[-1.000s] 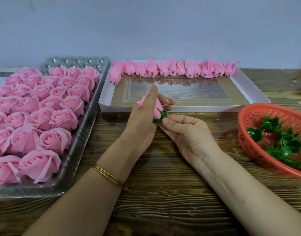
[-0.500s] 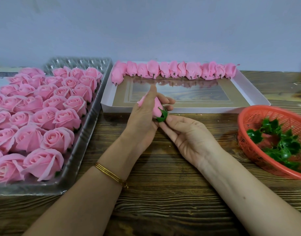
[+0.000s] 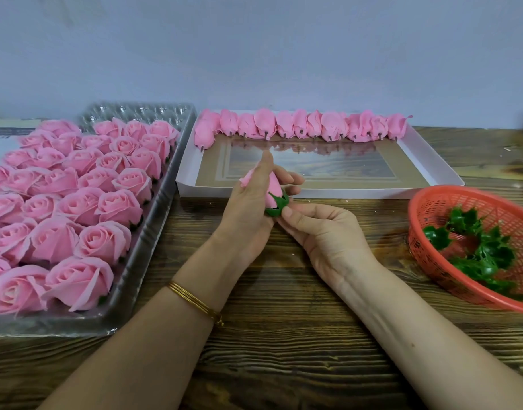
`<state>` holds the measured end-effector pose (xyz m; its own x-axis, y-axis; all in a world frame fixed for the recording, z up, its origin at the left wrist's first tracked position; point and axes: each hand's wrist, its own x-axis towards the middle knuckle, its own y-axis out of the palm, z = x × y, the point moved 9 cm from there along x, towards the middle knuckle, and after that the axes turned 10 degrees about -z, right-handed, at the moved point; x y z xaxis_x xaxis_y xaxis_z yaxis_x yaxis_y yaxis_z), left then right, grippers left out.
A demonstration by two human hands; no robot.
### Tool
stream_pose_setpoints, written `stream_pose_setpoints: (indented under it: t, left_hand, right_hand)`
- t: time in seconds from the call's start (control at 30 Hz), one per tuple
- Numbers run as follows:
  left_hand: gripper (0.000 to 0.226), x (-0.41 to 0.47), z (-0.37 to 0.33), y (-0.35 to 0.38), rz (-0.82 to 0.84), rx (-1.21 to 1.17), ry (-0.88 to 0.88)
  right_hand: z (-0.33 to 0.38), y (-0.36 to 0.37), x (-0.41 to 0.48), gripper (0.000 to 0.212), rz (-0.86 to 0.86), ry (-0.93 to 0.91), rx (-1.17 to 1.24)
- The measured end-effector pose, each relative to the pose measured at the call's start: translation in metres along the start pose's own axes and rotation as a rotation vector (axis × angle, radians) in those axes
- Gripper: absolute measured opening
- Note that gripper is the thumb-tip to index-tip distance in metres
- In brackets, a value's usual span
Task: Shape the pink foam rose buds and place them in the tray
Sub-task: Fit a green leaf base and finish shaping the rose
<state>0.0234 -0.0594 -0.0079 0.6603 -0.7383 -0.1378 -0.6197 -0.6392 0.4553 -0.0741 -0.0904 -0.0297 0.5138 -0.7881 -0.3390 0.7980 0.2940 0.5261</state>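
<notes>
My left hand (image 3: 248, 211) grips a pink foam rose bud (image 3: 273, 187) above the table's middle, fingers wrapped round its petals. A green leafy base (image 3: 276, 206) sits on the bud's lower end. My right hand (image 3: 322, 232) pinches that green base from the right with thumb and fingertips. Just beyond the hands lies the white tray (image 3: 431, 161), with a row of several shaped pink buds (image 3: 301, 127) along its far edge and one more bud down its left side.
A clear plastic tray (image 3: 142, 255) full of several open pink roses (image 3: 76, 208) fills the left. A red mesh basket (image 3: 431, 202) with green leafy bases (image 3: 479, 250) sits at the right. Wooden tabletop (image 3: 283, 335) lies under my forearms; a wall stands behind.
The green base has been pushed further up onto the bud, and its leaves now cup the petals. My right fingers shifted slightly round it. Both hands stay in place.
</notes>
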Motion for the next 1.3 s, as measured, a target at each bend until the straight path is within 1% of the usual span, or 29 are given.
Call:
stream_pose_setpoints:
  t: [0.07, 0.2, 0.33, 0.4, 0.47, 0.53, 0.57, 0.67, 0.8, 0.83, 0.93, 1.0, 1.03, 1.17, 1.23, 1.3]
  left_hand:
    - [0.051, 0.001, 0.0, 0.0, -0.001, -0.002, -0.002]
    - [0.051, 0.001, 0.0, 0.001, 0.007, -0.015, -0.001]
    - [0.047, 0.001, 0.001, 0.001, 0.003, -0.046, -0.022]
    - [0.044, 0.0, 0.001, 0.0, -0.003, -0.055, -0.034]
    - [0.042, 0.0, 0.0, -0.002, -0.012, -0.057, -0.038]
    - [0.042, 0.0, -0.002, -0.002, -0.019, -0.056, -0.04]
    - [0.042, 0.0, -0.002, -0.002, -0.022, -0.053, -0.038]
    - [0.042, -0.001, -0.002, -0.002, -0.017, -0.037, -0.031]
    - [0.042, -0.003, -0.003, -0.001, -0.006, -0.007, -0.005]
    - [0.043, -0.003, -0.003, -0.001, -0.007, -0.002, 0.004]
    - [0.044, -0.002, -0.004, 0.0, -0.012, 0.013, 0.024]
    - [0.044, -0.002, -0.004, 0.0, -0.008, 0.008, 0.019]
    - [0.043, -0.002, -0.003, 0.0, -0.007, -0.001, 0.013]
    - [0.043, -0.002, -0.001, 0.0, -0.019, -0.018, -0.006]
    - [0.043, -0.002, -0.001, 0.0, -0.018, -0.009, -0.004]
    - [0.043, -0.001, -0.001, -0.001, -0.035, -0.005, 0.002]
  right_hand:
    - [0.001, 0.0, 0.0, 0.024, -0.006, -0.011, -0.01]
    - [0.0, 0.0, 0.001, 0.031, -0.012, 0.012, 0.024]
    - [-0.003, -0.001, 0.001, 0.029, -0.001, 0.055, 0.042]
    - [-0.004, -0.001, 0.001, 0.027, 0.014, 0.081, 0.009]
    - [-0.006, 0.0, 0.0, 0.019, 0.03, 0.111, -0.013]
    - [-0.008, 0.002, -0.001, 0.012, 0.047, 0.15, -0.009]
    - [-0.01, 0.004, -0.002, 0.012, 0.055, 0.171, -0.002]
    - [-0.013, 0.005, -0.003, 0.018, 0.065, 0.214, 0.019]
    - [-0.009, 0.004, -0.004, 0.016, 0.05, 0.195, 0.026]
    - [-0.009, 0.003, -0.004, 0.019, 0.043, 0.18, 0.029]
    - [-0.007, 0.001, -0.002, 0.039, 0.012, 0.115, 0.017]
    - [-0.003, 0.0, -0.001, 0.044, 0.002, 0.079, 0.01]
    - [-0.003, -0.001, -0.001, 0.04, 0.002, 0.077, 0.007]
    - [-0.003, 0.0, 0.0, 0.006, 0.026, 0.091, -0.049]
    - [-0.004, 0.0, 0.001, 0.006, 0.031, 0.094, -0.065]
    - [-0.004, 0.001, 0.001, 0.016, 0.039, 0.093, -0.072]
